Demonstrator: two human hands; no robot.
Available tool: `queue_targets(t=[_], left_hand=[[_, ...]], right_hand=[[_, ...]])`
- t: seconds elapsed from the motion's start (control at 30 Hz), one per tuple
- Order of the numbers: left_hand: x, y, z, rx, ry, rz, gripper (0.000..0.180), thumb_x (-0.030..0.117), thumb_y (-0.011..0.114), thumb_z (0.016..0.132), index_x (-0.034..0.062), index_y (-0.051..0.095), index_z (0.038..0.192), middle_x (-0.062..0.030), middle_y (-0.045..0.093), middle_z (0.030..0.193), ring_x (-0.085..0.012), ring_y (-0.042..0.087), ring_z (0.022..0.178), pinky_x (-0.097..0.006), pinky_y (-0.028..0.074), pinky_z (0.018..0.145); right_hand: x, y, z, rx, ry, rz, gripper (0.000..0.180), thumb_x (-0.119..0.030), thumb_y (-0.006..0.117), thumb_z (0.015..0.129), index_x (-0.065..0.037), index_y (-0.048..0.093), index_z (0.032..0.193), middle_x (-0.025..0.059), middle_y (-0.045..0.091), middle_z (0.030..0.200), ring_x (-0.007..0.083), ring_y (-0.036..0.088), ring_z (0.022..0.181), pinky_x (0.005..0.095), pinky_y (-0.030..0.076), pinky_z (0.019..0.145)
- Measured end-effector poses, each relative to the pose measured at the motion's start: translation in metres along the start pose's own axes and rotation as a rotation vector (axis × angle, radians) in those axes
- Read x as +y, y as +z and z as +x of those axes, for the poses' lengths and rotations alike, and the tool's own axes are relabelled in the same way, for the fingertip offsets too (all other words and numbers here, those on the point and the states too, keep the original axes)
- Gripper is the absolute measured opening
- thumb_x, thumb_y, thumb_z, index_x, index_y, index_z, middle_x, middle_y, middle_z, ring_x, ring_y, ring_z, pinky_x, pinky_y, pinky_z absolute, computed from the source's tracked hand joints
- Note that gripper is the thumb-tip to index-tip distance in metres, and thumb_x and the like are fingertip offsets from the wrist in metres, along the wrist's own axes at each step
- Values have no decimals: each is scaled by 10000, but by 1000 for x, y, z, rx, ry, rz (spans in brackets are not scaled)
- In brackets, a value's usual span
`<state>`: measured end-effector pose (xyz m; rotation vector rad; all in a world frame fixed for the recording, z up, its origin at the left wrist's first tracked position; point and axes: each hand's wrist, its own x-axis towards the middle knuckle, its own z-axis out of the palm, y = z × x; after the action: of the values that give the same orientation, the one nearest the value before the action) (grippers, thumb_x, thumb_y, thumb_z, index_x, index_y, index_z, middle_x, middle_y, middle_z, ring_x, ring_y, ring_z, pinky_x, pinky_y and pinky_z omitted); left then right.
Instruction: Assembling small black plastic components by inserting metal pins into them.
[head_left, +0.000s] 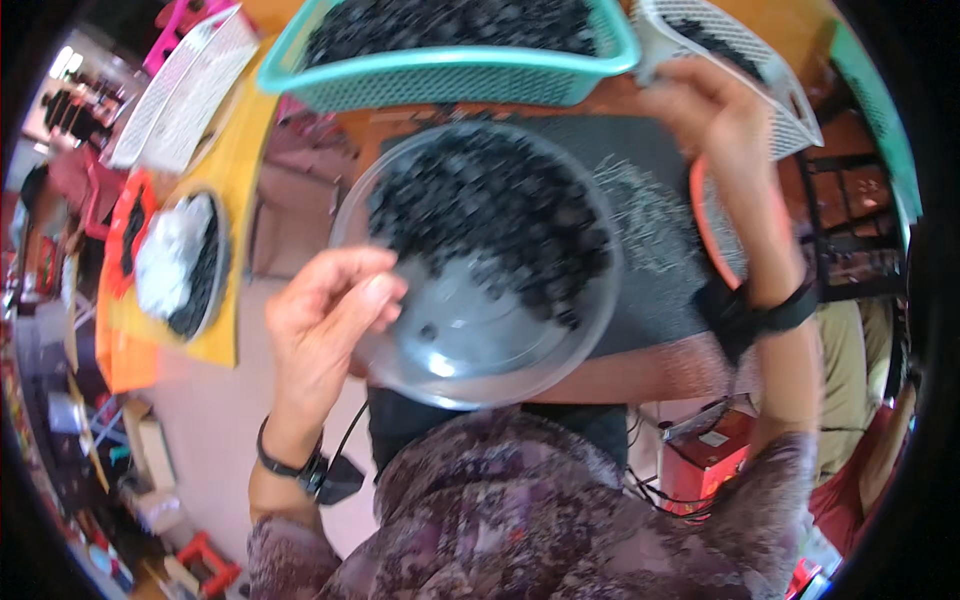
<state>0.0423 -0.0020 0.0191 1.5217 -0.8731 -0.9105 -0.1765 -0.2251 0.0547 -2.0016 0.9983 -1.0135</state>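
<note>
A clear plastic bowl (440, 375) stands in front of me at the table's near edge, partly filled with small black pieces (490, 200). Over its left rim my left hand (335, 310) has thumb and fingers drawn together; whatever they pinch, if anything, is too small to make out. My right hand (715, 115) is raised at the upper right, beside the white basket (790, 105), its fingers smeared by motion. Thin metal pins (645, 215) lie scattered on the dark mat (640, 315) right of the bowl. An orange-rimmed tray (706, 225) is partly hidden below my right forearm.
A teal basket (450, 80) heaped with black pieces stands behind the bowl. To the left, a yellow surface (225, 270) carries an empty-looking white basket (190, 95) and a tray (222, 260) with a white bag. A red box (705, 460) sits low at the right.
</note>
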Motion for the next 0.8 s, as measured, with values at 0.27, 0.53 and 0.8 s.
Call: queue_targets(t=[0.27, 0.53, 0.8], left_hand=[[-15, 2, 8, -205, 482, 681, 163, -23, 679, 673, -14, 617, 823, -92, 580, 742, -203, 547, 653, -290, 432, 590], [-18, 7, 7, -410, 511, 990, 227, -26, 700, 615, -3, 609, 822, -90, 529, 715, -225, 542, 660, -308, 429, 595], [-11, 6, 4, -368, 8, 68, 191, 46, 719, 718, -31, 636, 872, -57, 573, 786, -134, 554, 704, -244, 445, 614]], right_hand=[[108, -85, 112, 293, -155, -656, 334, -198, 640, 782, -28, 638, 1070, 81, 665, 936, 131, 612, 897, 264, 450, 827], [42, 3, -20, 77, -104, -361, 188, -78, 619, 798, 21, 632, 958, 53, 663, 809, 94, 592, 752, 231, 461, 700], [18, 2, -80, -8, -66, -155, 98, 22, 593, 803, 9, 621, 896, 23, 606, 777, 64, 529, 711, 203, 426, 648]])
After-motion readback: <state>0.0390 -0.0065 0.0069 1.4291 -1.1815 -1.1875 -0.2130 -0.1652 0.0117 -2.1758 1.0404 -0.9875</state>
